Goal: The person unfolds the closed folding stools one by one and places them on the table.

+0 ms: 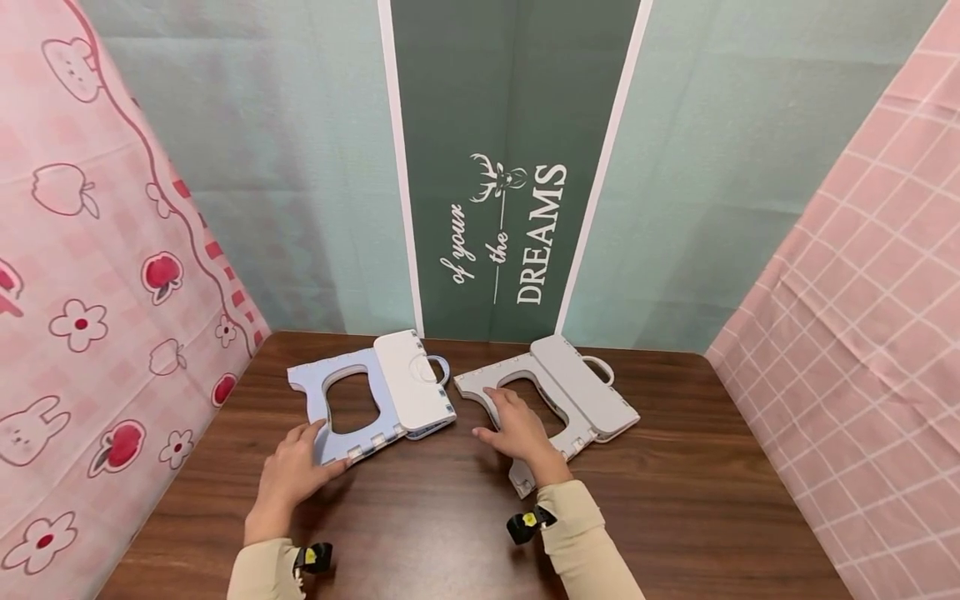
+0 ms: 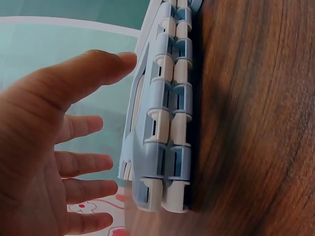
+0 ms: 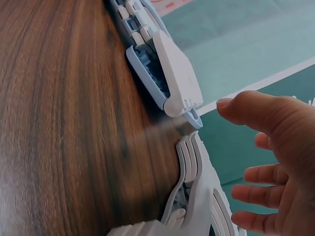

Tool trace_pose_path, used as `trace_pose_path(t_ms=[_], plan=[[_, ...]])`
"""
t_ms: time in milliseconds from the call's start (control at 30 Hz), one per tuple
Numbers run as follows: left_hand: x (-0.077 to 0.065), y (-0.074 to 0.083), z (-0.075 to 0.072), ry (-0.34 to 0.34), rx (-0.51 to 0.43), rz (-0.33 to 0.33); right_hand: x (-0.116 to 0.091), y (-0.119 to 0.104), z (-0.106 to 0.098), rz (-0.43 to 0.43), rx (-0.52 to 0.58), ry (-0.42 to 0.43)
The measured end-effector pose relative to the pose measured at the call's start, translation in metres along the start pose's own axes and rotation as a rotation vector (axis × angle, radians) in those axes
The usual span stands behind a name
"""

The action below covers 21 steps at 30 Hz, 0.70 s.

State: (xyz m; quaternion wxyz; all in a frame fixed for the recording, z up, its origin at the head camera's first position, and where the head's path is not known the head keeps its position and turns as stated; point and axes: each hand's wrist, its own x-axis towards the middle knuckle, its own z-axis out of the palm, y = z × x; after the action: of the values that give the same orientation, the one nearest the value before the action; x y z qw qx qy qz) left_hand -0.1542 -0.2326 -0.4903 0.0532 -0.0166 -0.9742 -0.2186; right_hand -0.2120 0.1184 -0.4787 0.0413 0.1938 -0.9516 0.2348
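A folded blue-and-white step stool (image 1: pixel 412 392) lies flat on the left of the table, its white panel and loop handle pointing away. To its right lies a second folded step stool (image 1: pixel 583 390), pale grey, with a similar handle. My left hand (image 1: pixel 296 468) is at the near left corner of the blue stool; in the left wrist view its fingers are spread beside the stool's hinged edge (image 2: pixel 170 123). Over the grey stool's leg frame is my right hand (image 1: pixel 520 427), fingers extended and gripping nothing. The right wrist view has both stools beside the thumb (image 3: pixel 246 105).
Both stools lie on a dark wood-grain table (image 1: pixel 450 517). A green curtain (image 1: pixel 517 100) with lettering stands behind its far edge. Pink patterned cloths hang at the left (image 1: pixel 97 333) and right (image 1: pixel 877 333). Each wrist wears a black strap (image 1: pixel 531 525).
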Motion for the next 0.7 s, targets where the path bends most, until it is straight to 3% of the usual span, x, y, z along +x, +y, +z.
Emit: trace_pose_path(t_ms=[367,700], plan=[[-0.004,-0.012,0.001,-0.027,-0.022,-0.051,0.012,-0.005,0.011,-0.012,0.062,-0.043],[-0.008,-0.022,0.001,-0.085,-0.146,-0.075,0.026,-0.008,0.025,-0.037,0.114,-0.081]])
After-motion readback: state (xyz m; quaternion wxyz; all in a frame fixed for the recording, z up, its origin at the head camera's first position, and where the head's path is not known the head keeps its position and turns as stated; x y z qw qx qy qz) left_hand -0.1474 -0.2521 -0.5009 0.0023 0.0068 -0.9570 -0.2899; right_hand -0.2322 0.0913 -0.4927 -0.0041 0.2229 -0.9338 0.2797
